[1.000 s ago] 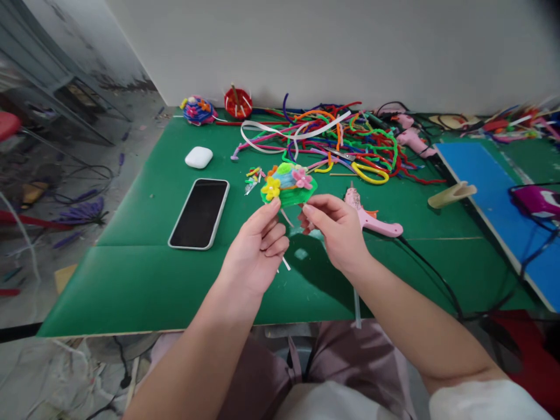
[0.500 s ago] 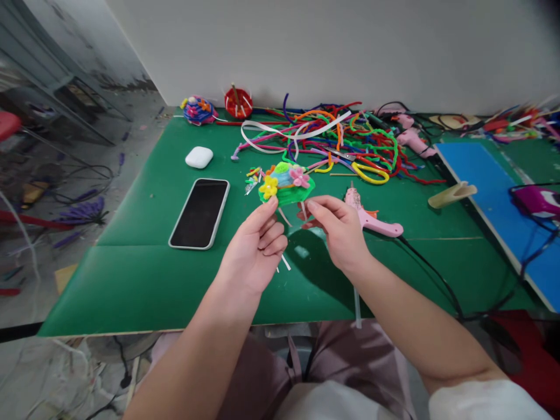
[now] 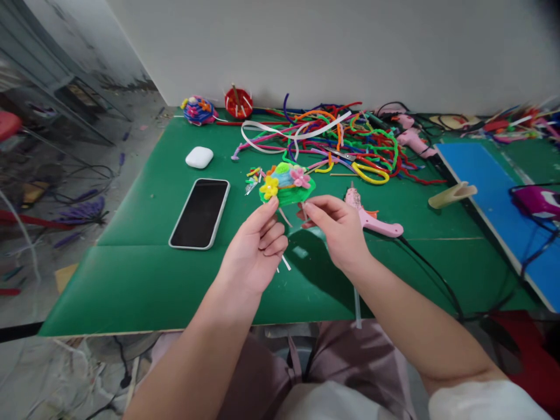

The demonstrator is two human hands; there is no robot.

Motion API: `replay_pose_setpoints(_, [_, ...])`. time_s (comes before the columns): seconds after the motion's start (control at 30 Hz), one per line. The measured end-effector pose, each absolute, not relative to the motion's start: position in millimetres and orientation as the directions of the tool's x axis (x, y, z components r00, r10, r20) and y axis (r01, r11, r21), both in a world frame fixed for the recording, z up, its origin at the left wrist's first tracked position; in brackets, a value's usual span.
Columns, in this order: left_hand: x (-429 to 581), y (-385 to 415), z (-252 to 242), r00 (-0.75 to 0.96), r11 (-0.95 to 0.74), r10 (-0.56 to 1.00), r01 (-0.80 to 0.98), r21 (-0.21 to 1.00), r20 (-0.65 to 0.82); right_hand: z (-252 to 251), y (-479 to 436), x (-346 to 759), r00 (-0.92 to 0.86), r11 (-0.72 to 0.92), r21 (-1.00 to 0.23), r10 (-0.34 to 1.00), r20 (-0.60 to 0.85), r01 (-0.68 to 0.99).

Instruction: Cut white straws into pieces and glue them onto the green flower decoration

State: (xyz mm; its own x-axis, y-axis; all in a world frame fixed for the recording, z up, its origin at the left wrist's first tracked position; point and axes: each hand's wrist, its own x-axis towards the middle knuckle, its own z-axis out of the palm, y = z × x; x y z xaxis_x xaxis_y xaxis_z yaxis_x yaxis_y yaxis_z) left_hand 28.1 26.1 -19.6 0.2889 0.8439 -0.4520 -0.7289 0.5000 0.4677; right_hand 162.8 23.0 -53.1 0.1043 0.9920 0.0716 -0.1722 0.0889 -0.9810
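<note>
A small craft piece of fuzzy pipe cleaners [image 3: 286,182], green and blue with a yellow and a pink flower, is held up above the table. My left hand [image 3: 258,245] pinches its lower left edge between thumb and forefinger, the other fingers curled. Thin white strips [image 3: 285,217] hang from its underside. At the lower right, my right hand [image 3: 336,230] is closed on one of these strips, the fingertips partly hidden behind the thumb. Just beyond my right hand lies a pink hot glue gun [image 3: 376,224] with an orange trigger.
Left on the green table [image 3: 140,280] are a phone [image 3: 199,213] and a white earbud case [image 3: 199,157]. Behind lie tangled pipe cleaners [image 3: 315,128], yellow-handled scissors [image 3: 370,172] and two finished-looking fuzzy pieces [image 3: 238,103]. A blue board [image 3: 499,204] and tan tube [image 3: 452,195] are at right.
My right thumb has shifted slightly over the white strip, covering more of it. The craft piece and my left hand stay almost in place.
</note>
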Motion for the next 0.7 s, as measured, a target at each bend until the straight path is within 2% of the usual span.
replay_pose_setpoints(0.7, [30.3,25.0,-22.6,0.285,0.483,0.862,-0.713,0.508,-0.42,-51.7,22.0,161.8,0.125,0.124,-0.981,0.987,0.106,-0.148])
